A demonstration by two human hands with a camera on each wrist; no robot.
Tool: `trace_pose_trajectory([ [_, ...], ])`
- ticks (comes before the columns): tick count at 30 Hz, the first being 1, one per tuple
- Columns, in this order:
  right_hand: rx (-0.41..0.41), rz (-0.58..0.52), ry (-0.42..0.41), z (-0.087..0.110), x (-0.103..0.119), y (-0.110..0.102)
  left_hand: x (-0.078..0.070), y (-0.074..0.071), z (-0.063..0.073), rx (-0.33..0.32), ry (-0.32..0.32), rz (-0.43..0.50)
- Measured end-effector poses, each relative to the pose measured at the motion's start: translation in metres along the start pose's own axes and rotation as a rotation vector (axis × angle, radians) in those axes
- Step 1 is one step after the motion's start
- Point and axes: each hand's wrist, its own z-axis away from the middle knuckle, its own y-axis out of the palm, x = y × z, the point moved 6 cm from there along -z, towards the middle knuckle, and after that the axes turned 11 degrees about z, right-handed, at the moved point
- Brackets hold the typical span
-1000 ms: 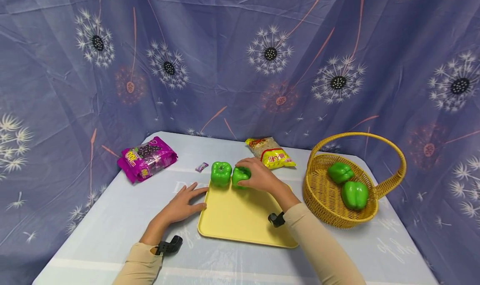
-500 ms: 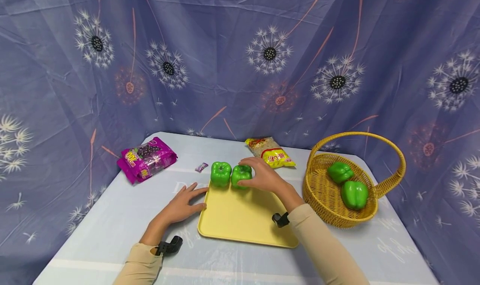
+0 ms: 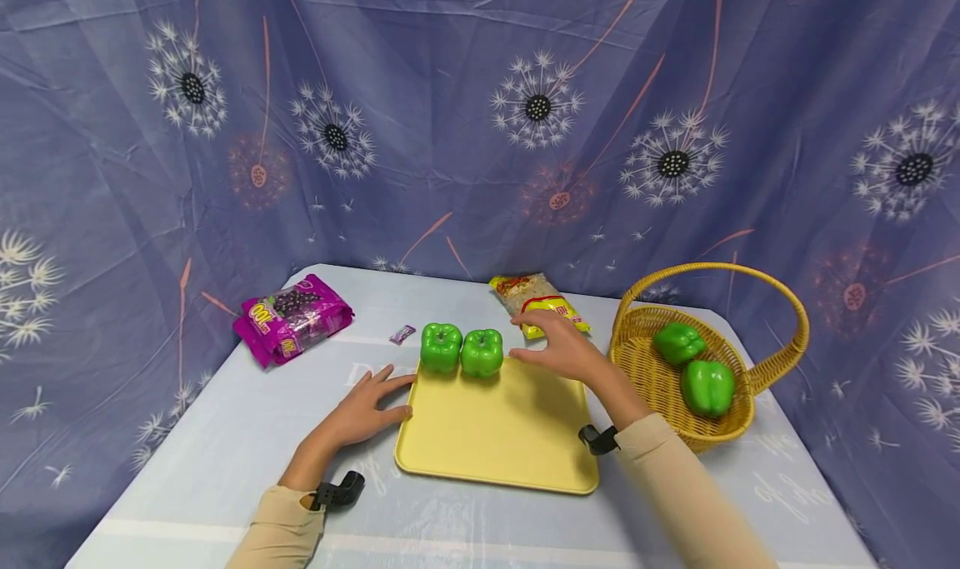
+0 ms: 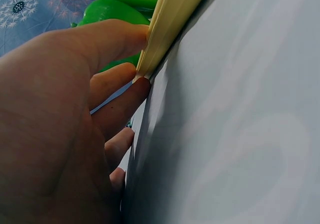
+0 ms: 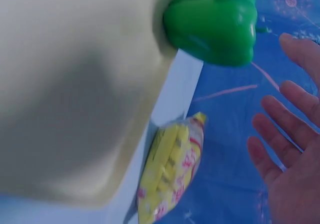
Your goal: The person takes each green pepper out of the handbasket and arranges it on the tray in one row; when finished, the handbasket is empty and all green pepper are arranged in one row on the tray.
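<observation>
Two green bell peppers stand side by side at the far left corner of a yellow tray (image 3: 495,436): the left pepper (image 3: 440,348) and the right pepper (image 3: 482,353). My left hand (image 3: 362,412) rests beside the tray's left edge, and in the left wrist view its thumb and fingertips touch the rim (image 4: 162,29). Over the tray's far right part hovers my right hand (image 3: 562,346), fingers spread, holding nothing. A gap separates it from the right pepper, also seen in the right wrist view (image 5: 212,27).
A wicker basket (image 3: 626,394) with a tall handle stands at right, two more green peppers (image 3: 708,388) inside. Behind the tray lies a yellow food packet (image 3: 536,294). A purple packet (image 3: 294,319) lies at far left, and a small wrapped candy (image 3: 402,334) sits near the peppers.
My right hand has let go of the right pepper and moved away to the right, its fingers opening. The pepper stays on the tray. My left hand has kept its place.
</observation>
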Motion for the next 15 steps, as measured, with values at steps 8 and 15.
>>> trace_pose_trajectory([
  [8,-0.02,0.057,0.041,0.021,-0.022,-0.022,0.001,-0.001,-0.001,-0.004,-0.003,-0.003],
  [15,-0.029,0.058,0.096,0.045,-0.036,-0.04,-0.002,0.0,0.0,0.003,0.006,-0.006],
])
